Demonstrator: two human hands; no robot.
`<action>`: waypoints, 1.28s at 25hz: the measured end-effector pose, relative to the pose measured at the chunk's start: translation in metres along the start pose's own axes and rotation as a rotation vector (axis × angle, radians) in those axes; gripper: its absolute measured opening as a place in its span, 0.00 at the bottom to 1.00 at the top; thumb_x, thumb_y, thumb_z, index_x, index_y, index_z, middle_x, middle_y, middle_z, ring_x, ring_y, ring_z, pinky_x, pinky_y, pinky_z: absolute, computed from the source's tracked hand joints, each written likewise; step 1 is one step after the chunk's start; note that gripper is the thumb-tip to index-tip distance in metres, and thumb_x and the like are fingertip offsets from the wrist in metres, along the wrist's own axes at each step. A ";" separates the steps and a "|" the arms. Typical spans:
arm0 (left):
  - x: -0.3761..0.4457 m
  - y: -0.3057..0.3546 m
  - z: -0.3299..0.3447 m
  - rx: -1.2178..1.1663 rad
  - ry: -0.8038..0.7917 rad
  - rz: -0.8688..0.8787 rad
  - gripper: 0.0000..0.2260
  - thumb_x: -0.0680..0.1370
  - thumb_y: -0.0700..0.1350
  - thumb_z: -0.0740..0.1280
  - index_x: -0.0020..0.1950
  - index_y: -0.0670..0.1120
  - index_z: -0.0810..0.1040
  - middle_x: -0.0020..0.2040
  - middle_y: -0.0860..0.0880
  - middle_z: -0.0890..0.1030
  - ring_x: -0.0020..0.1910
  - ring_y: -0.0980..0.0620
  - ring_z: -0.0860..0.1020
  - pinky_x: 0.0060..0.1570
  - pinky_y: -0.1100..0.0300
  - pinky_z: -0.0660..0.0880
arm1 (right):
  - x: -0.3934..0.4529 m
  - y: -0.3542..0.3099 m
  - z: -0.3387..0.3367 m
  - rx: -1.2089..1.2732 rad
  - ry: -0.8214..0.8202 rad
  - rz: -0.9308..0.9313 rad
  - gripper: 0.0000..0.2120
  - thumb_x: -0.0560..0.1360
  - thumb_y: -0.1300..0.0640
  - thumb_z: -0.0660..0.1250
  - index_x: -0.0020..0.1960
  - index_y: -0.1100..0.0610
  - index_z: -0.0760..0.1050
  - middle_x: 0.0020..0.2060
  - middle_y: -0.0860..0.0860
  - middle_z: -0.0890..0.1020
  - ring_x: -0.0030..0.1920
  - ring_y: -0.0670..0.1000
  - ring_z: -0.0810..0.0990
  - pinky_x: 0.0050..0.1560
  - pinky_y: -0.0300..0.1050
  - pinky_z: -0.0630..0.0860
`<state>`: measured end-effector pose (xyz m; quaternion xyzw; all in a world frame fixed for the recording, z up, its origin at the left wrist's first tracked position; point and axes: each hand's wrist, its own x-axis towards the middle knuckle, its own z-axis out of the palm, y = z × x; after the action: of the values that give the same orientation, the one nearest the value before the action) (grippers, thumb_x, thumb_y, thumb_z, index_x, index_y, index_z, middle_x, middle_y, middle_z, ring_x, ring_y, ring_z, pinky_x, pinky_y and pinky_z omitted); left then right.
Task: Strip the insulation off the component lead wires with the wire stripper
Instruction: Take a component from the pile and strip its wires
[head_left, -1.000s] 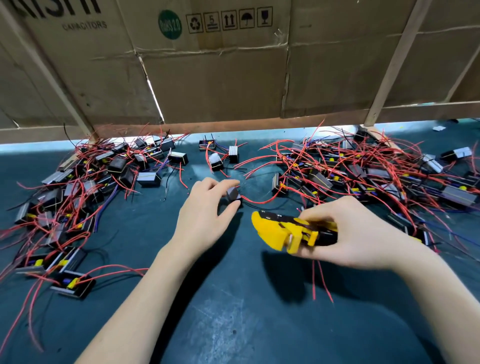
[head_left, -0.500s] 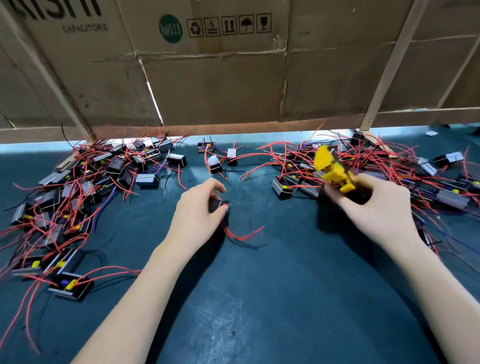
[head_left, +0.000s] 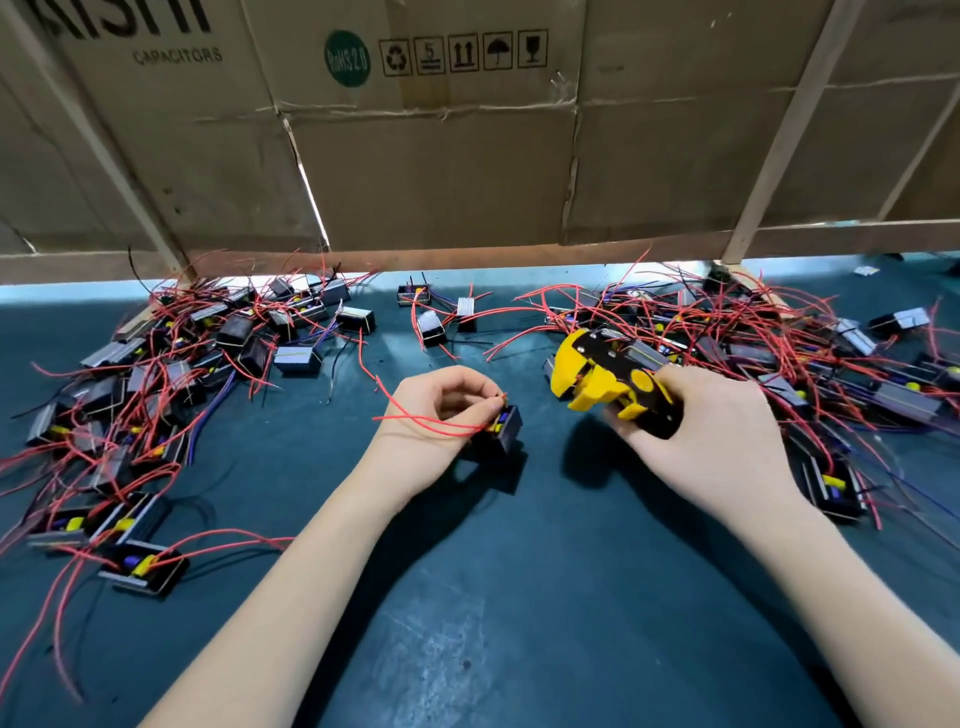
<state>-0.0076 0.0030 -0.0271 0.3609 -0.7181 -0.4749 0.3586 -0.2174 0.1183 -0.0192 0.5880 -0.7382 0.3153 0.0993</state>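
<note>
At the far left a heap of small black components (head_left: 171, 364) with red leads sprawls over the dark green table (head_left: 519, 597), below a cardboard wall (head_left: 441, 171). Right of it, the left hand (head_left: 436, 415) curls its fingers around one black component (head_left: 501, 431), which sits at the fingertips on the hand's right side, its red lead wires (head_left: 415, 415) looping back across the palm and wrist. Just beside it, apart from that component, the yellow-and-black wire stripper (head_left: 608, 379) points its head left toward the left hand; the right hand (head_left: 701, 431) grips its handles. Behind and to the right lies a second tangle of components (head_left: 779, 353).
</note>
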 end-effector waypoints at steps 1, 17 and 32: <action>-0.001 0.000 0.001 0.003 -0.008 -0.017 0.07 0.76 0.33 0.70 0.41 0.44 0.80 0.35 0.48 0.82 0.31 0.62 0.77 0.36 0.70 0.74 | 0.000 0.001 0.002 -0.077 0.013 0.000 0.18 0.69 0.46 0.74 0.34 0.55 0.68 0.30 0.50 0.75 0.36 0.59 0.77 0.38 0.50 0.68; -0.005 -0.007 0.000 0.139 -0.114 -0.007 0.06 0.72 0.35 0.74 0.42 0.45 0.86 0.39 0.49 0.86 0.37 0.55 0.82 0.46 0.59 0.80 | -0.002 0.003 0.016 -0.410 -0.092 0.053 0.15 0.68 0.44 0.70 0.42 0.55 0.73 0.40 0.53 0.80 0.47 0.59 0.78 0.46 0.50 0.61; -0.012 0.001 0.010 0.279 -0.121 0.051 0.03 0.75 0.40 0.72 0.42 0.45 0.83 0.39 0.50 0.85 0.42 0.52 0.83 0.49 0.61 0.76 | -0.005 -0.008 0.021 -0.447 -0.080 0.131 0.17 0.69 0.43 0.71 0.45 0.57 0.74 0.42 0.55 0.80 0.48 0.60 0.76 0.48 0.51 0.62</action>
<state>-0.0109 0.0177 -0.0307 0.3596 -0.8063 -0.3824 0.2727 -0.2037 0.1089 -0.0356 0.5143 -0.8296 0.1260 0.1771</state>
